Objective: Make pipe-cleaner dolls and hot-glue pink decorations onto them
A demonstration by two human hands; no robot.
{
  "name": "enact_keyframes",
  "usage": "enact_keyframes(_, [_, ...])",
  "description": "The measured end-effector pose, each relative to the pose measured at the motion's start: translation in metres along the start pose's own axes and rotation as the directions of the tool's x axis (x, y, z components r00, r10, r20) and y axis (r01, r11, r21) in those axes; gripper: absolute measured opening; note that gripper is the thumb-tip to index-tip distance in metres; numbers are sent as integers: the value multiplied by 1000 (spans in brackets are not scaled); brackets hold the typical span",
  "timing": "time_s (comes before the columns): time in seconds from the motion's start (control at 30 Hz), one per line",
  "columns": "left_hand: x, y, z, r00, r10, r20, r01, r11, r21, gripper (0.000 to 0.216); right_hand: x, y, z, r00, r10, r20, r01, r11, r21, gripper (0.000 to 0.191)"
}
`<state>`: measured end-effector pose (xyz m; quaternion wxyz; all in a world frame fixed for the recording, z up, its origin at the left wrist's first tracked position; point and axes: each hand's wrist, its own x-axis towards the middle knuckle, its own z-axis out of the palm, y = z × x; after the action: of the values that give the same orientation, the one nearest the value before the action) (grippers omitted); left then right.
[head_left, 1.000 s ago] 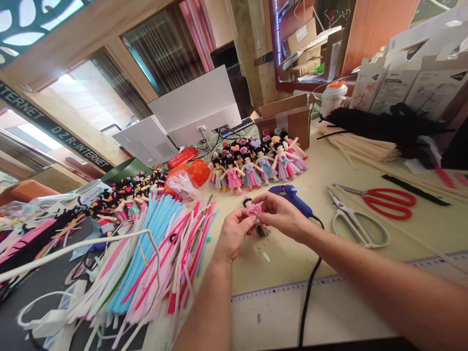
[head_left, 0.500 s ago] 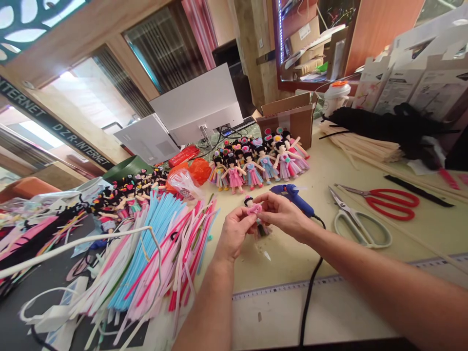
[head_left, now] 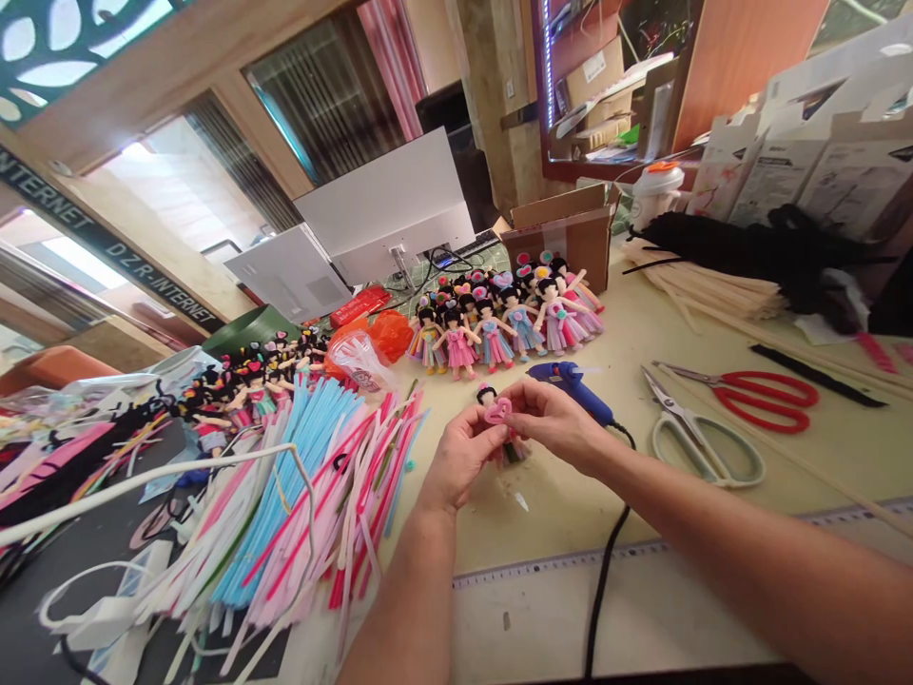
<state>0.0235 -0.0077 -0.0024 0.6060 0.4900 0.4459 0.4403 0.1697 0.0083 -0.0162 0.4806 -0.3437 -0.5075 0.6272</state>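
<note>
Between my two hands is a small pipe-cleaner doll (head_left: 486,394) with black hair and a pink band on its head. It tilts, and its multicoloured skirt shows partly below my fingers. Across the doll's front sits a pink pipe-cleaner loop (head_left: 497,411), roughly heart-shaped. My left hand (head_left: 456,455) is closed at the doll's side, its thumb just under the loop. From the other side, my right hand (head_left: 554,420) pinches the loop's edge. Fingers cover most of the doll's body. Just beyond my right hand lies a blue glue gun (head_left: 574,388).
Finished dolls (head_left: 492,328) stand in rows before a cardboard box (head_left: 563,224). Pink, white and blue pipe cleaners (head_left: 285,504) spread at left. Grey-handled scissors (head_left: 703,442) and red-handled scissors (head_left: 760,401) lie at right. The glue gun's black cord (head_left: 606,571) runs under my right forearm.
The pink loop has turned more toward me, and its opening shows more clearly. My fingers have shifted slightly around it; the surrounding things have stayed put.
</note>
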Motion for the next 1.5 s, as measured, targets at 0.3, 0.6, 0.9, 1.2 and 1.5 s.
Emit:
enact_keyframes(0.3, [1,2,2,997,-20,-76,21,1000,18,30,1,3,-2,999,-43,11,43,997,-65,31])
enact_keyframes(0.6, [1,2,1,996,9,-91,-10,1000,-14,28,1,6,-3,990,-141,0,138,971,-196,22])
enact_keyframes(0.9, [2,0,-2,993,29,-114,-27,999,17,25,-3,5,-4,973,-228,17,217,894,-391,16])
enact_keyframes(1.2, [4,-2,0,986,36,-160,-30,999,39,27,0,5,-3,991,-129,43,135,963,-233,24])
enact_keyframes(1.5, [2,0,3,995,21,-100,-17,999,44,26,1,6,-6,996,-72,54,76,995,-69,34])
